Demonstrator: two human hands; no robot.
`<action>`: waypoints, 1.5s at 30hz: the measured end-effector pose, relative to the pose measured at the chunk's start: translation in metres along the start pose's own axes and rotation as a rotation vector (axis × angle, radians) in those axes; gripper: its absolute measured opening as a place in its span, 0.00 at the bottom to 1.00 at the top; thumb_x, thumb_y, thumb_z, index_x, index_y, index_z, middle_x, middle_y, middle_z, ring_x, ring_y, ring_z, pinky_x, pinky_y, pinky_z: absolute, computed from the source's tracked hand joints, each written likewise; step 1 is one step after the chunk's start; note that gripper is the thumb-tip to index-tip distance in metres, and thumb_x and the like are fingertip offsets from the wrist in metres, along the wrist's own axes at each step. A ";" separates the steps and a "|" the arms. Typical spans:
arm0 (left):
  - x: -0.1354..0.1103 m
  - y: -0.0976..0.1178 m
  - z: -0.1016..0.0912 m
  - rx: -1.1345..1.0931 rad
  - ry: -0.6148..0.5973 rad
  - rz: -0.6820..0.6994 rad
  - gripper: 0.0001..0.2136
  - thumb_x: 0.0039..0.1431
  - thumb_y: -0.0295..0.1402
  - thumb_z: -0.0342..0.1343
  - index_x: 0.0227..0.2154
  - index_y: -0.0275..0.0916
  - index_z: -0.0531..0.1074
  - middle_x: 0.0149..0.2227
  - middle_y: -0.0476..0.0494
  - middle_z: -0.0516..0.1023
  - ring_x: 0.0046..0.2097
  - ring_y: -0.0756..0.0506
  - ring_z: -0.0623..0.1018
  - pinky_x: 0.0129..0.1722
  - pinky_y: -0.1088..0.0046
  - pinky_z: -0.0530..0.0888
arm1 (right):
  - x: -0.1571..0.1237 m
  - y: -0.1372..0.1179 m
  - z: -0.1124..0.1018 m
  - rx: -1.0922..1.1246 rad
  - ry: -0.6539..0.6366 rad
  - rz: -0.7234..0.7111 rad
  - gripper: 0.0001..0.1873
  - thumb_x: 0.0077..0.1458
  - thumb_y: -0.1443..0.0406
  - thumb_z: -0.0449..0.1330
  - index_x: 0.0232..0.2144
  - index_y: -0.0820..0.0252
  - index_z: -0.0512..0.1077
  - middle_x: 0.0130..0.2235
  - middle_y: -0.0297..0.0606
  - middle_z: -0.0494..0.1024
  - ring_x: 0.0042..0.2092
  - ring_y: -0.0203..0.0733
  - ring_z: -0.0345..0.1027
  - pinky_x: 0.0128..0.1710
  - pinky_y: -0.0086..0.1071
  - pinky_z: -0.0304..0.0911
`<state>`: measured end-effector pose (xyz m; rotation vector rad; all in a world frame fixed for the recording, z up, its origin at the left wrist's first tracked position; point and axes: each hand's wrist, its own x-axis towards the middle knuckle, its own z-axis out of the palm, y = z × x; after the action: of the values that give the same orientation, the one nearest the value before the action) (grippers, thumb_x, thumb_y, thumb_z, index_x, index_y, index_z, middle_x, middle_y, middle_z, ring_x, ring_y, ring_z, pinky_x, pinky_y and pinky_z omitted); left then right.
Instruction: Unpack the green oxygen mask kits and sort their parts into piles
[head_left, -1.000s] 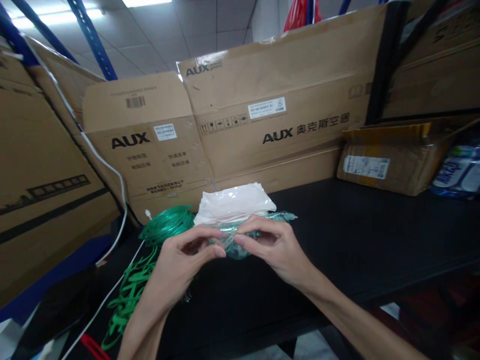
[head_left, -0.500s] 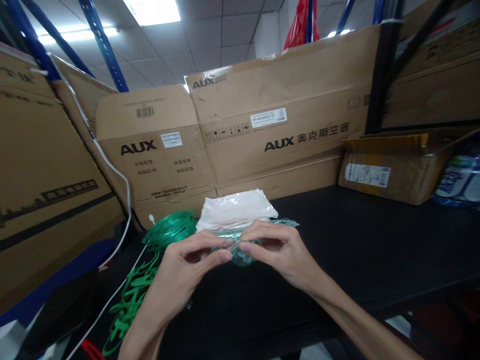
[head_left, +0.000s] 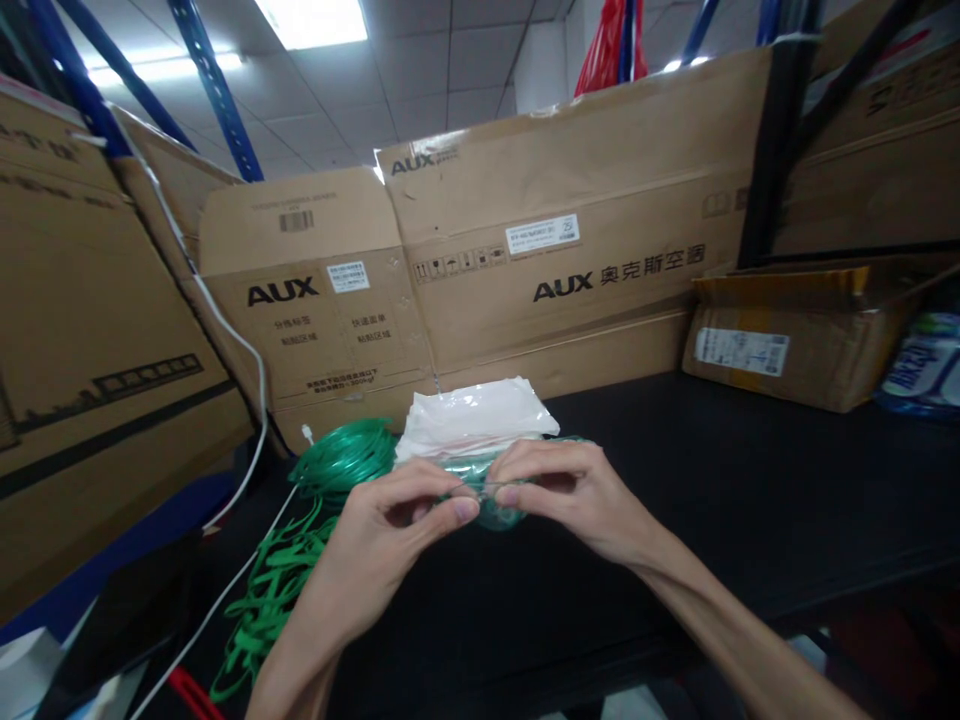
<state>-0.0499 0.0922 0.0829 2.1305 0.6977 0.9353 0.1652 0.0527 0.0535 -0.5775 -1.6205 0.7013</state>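
Observation:
My left hand (head_left: 401,540) and my right hand (head_left: 577,500) meet above the black table, each pinching with thumb and forefinger. Between their fingertips is a small clear plastic piece (head_left: 484,492), too thin to make out exactly. Just behind and below the fingers, partly hidden by them, lies a clear plastic bag with greenish contents (head_left: 501,517). A stack of white plastic packets (head_left: 476,412) lies beyond the hands. Left of it sits a coil of green tubing (head_left: 343,455), and loose green straps (head_left: 277,580) are heaped beside my left forearm.
AUX cardboard panels (head_left: 585,240) wall off the back. An open cardboard box (head_left: 787,345) and a blue-labelled bottle (head_left: 926,365) stand at the right of the black table (head_left: 720,490). A white cable (head_left: 251,365) runs down the left, past a dark flat object (head_left: 124,620).
Both hands sit slightly farther right in view, as does the whole scene. The clear piece between the fingertips shows less than before; both pinches remain closed.

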 end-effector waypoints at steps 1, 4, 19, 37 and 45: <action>-0.001 0.001 0.001 0.015 -0.006 0.002 0.08 0.60 0.40 0.64 0.30 0.42 0.81 0.33 0.49 0.78 0.36 0.48 0.73 0.37 0.73 0.67 | 0.000 0.002 0.000 0.050 -0.014 0.040 0.05 0.57 0.64 0.68 0.33 0.60 0.83 0.35 0.38 0.80 0.39 0.39 0.72 0.41 0.33 0.64; -0.003 0.006 0.002 0.065 -0.008 0.038 0.08 0.61 0.40 0.63 0.32 0.42 0.80 0.33 0.49 0.77 0.36 0.47 0.73 0.36 0.72 0.66 | -0.002 0.010 0.002 0.262 -0.029 0.155 0.08 0.57 0.61 0.68 0.33 0.61 0.81 0.34 0.36 0.77 0.38 0.37 0.69 0.39 0.31 0.62; -0.004 0.009 -0.004 0.272 0.046 0.194 0.07 0.64 0.38 0.60 0.34 0.42 0.78 0.33 0.50 0.77 0.33 0.49 0.72 0.33 0.74 0.68 | 0.000 -0.015 0.007 0.021 -0.022 0.168 0.11 0.58 0.58 0.66 0.33 0.62 0.79 0.33 0.35 0.77 0.37 0.37 0.67 0.38 0.31 0.60; -0.007 0.012 -0.001 0.234 0.065 0.329 0.05 0.60 0.32 0.65 0.39 0.45 0.78 0.40 0.51 0.78 0.42 0.49 0.77 0.42 0.76 0.71 | -0.004 0.009 0.010 0.221 0.025 0.145 0.10 0.58 0.59 0.67 0.33 0.60 0.78 0.35 0.36 0.77 0.39 0.38 0.69 0.42 0.31 0.62; -0.009 0.014 -0.005 0.234 0.025 0.338 0.02 0.62 0.31 0.63 0.34 0.42 0.75 0.37 0.50 0.78 0.40 0.48 0.76 0.42 0.75 0.70 | -0.005 -0.007 0.015 0.158 -0.015 0.128 0.12 0.50 0.61 0.73 0.36 0.58 0.79 0.38 0.35 0.80 0.43 0.40 0.72 0.47 0.32 0.63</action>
<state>-0.0567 0.0794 0.0929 2.5002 0.4848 1.1027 0.1512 0.0422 0.0537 -0.5657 -1.5350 0.9216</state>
